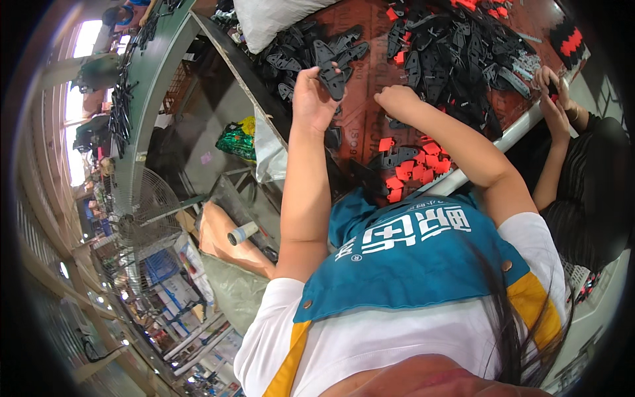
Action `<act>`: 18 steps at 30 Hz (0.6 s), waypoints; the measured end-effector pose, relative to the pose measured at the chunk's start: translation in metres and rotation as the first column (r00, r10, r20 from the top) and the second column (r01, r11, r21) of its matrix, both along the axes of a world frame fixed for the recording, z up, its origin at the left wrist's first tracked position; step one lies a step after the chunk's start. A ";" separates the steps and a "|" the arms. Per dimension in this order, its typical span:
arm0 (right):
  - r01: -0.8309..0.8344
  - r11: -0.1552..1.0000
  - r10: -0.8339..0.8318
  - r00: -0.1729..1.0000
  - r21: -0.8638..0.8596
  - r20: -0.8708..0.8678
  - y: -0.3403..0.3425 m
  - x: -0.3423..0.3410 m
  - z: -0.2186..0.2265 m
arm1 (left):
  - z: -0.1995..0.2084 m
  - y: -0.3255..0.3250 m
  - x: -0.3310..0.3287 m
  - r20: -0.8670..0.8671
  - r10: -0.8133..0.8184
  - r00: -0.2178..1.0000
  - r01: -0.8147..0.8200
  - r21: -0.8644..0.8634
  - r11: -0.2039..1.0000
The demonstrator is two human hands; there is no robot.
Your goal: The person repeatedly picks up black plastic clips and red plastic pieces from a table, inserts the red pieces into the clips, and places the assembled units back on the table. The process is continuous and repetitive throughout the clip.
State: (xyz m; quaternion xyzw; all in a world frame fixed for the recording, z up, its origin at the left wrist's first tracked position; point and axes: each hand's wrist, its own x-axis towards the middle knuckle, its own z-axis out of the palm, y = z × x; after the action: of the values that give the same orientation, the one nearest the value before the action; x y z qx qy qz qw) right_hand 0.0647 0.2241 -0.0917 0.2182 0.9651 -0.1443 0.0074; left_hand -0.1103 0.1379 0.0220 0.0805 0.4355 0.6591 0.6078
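Black plastic part (332,74), flat and pointed, sits pinched in the left hand (312,99), lifted just above the reddish-brown table (370,126). The right hand (395,100) rests on the table beside it, curled into a loose fist; whether it grips anything I cannot tell. Behind both hands lie 2 heaps of black parts (456,59), one left, one right. Small red clips (413,169) lie scattered near the table's front edge, close to the right forearm. Another person's hands (552,92) work at the table's right edge. A white sack (264,20) lies at the far left.
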 end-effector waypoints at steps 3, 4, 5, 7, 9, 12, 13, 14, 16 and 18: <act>-0.010 0.999 0.011 1.000 0.045 -0.011 0.002 -0.004 -0.011 | -0.017 0.000 0.003 0.015 0.041 0.999 -0.040 -0.022 0.999; -0.020 0.999 0.021 0.999 0.042 -0.028 0.003 -0.004 -0.012 | -0.013 0.000 0.007 -0.018 0.062 0.998 -0.062 -0.031 0.998; -0.029 0.999 0.030 0.999 0.039 -0.044 0.006 -0.003 -0.013 | -0.017 0.001 0.009 -0.036 0.021 0.999 -0.021 -0.014 1.000; 0.077 0.943 -0.159 0.959 -0.325 -0.235 0.005 -0.002 0.004 | -0.023 0.002 0.007 -0.092 -0.048 0.995 0.049 0.014 0.999; 0.128 0.707 -0.403 0.881 -0.695 -0.248 0.012 0.002 0.022 | -0.024 0.004 0.008 -0.129 -0.090 0.988 0.090 -0.003 0.996; -0.065 0.113 -0.733 0.669 -0.992 -0.127 0.004 0.004 0.057 | -0.021 0.002 0.008 -0.181 -0.131 0.975 0.119 -0.074 0.990; -0.168 -0.014 -0.750 0.654 -0.986 -0.101 0.003 0.005 0.062 | -0.024 0.002 0.008 -0.185 -0.159 0.970 0.146 -0.084 0.986; -0.270 -0.137 -0.764 0.641 -0.953 -0.072 0.002 0.007 0.065 | -0.027 0.002 0.008 -0.189 -0.187 0.964 0.172 -0.093 0.981; -0.436 -0.311 -0.773 0.633 -0.845 -0.042 0.004 0.009 0.065 | -0.024 0.004 0.010 -0.175 -0.248 0.953 0.231 -0.112 0.967; -0.481 -0.349 -0.786 0.618 -0.805 -0.028 0.005 0.009 0.065 | -0.018 0.003 0.015 -0.133 -0.299 0.945 0.283 -0.131 0.950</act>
State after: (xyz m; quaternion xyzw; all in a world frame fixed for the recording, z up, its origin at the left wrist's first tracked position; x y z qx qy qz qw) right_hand 0.0738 0.2294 -0.0271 0.2058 0.2437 -0.9191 -0.2311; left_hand -0.0956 0.1413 0.0039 0.1599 0.4995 0.5290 0.6672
